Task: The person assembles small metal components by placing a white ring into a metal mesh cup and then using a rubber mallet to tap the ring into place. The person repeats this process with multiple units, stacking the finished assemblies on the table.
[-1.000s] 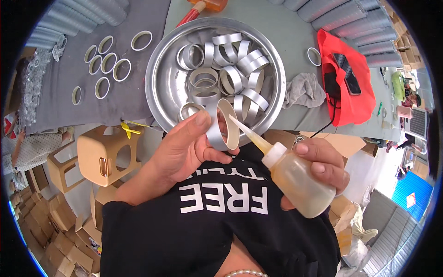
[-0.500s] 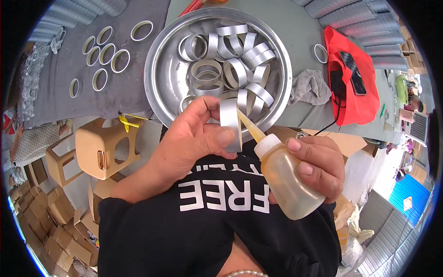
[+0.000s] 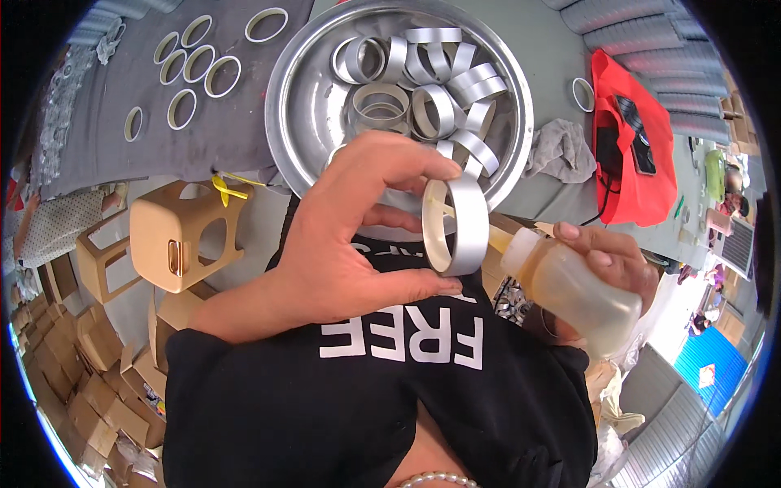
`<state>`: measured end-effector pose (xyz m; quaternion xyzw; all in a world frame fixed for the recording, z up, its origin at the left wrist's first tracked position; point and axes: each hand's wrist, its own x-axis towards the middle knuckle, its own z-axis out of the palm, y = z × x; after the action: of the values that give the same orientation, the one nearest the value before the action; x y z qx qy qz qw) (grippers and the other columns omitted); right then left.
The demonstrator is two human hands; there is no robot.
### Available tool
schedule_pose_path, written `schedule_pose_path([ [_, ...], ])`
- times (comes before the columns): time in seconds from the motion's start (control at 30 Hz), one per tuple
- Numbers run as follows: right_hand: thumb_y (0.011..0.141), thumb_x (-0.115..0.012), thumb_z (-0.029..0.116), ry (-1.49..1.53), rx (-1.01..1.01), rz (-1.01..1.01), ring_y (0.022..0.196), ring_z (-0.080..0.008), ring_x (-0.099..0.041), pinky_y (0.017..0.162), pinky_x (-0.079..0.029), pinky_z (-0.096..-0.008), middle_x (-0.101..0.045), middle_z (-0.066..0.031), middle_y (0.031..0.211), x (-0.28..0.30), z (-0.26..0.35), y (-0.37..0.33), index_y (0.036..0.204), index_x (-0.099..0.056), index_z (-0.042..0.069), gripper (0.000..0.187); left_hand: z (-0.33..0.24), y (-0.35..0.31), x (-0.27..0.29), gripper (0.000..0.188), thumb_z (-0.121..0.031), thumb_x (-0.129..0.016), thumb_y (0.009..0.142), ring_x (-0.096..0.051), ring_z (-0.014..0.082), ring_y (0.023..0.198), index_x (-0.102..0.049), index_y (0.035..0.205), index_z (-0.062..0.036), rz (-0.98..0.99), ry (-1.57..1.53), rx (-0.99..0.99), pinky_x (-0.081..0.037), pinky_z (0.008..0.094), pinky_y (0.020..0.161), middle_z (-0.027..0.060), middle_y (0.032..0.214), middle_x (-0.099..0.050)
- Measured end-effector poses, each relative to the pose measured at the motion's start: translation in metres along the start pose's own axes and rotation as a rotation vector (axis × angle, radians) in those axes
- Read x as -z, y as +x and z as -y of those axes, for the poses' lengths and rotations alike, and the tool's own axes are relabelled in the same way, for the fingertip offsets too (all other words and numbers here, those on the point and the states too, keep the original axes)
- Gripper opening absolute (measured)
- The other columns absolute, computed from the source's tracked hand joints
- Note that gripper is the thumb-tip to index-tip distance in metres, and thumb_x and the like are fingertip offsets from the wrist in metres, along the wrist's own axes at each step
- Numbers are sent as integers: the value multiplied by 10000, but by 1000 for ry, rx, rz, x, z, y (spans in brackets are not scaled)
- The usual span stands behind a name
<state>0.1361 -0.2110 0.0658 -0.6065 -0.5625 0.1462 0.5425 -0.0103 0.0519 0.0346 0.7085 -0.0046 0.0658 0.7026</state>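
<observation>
My left hand (image 3: 346, 236) grips a silver ring (image 3: 471, 228) between thumb and fingertips, its pale inside turned partly to the left. My right hand (image 3: 622, 264) is wrapped round a translucent squeeze bottle (image 3: 584, 302) of amber liquid with a white collar. The bottle's nozzle passes behind the ring's band, and its tip shows within the opening; whether it touches the inner wall I cannot tell. Beyond my hands stands a wide metal basin (image 3: 277, 106) with many similar silver rings (image 3: 434, 114) lying loosely in it. My left hand hides part of its near rim.
Several pale rings (image 3: 181, 109) lie on a dark grey cloth (image 3: 89, 154) at the left. To the right are a grey rag (image 3: 561, 153), a red bag (image 3: 608, 89) with a phone (image 3: 637, 138) on it, and one ring (image 3: 582, 95). Brown moulded housings (image 3: 154, 244) stand lower left.
The ring has moved right and been turned so its opening shows. My right hand has carried the bottle rightward and tilted it flatter. The whole view has shifted slightly.
</observation>
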Motion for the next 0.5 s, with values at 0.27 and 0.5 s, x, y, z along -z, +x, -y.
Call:
schedule_pose_path([
  [0.27,854,-753,625,-122,-153,-614,791,-334,-699,689,-620,-429,-632,-197,945,-32,-15,-1,1181,-549,-80,803,-3,9,1,598,73,-870,692,-637,275,1199,-665,1234,-73,7,293,-318,-581,378,940,136,1312,-578],
  [0.5,811,-804,555,215,-346,-630,764,-310,-707,683,-614,-392,-637,-152,907,-17,-29,10,1146,-549,-43,732,15,14,-6,510,115,-826,688,-660,321,1174,-710,1153,-62,-8,361,-551,-569,400,952,149,1260,-630],
])
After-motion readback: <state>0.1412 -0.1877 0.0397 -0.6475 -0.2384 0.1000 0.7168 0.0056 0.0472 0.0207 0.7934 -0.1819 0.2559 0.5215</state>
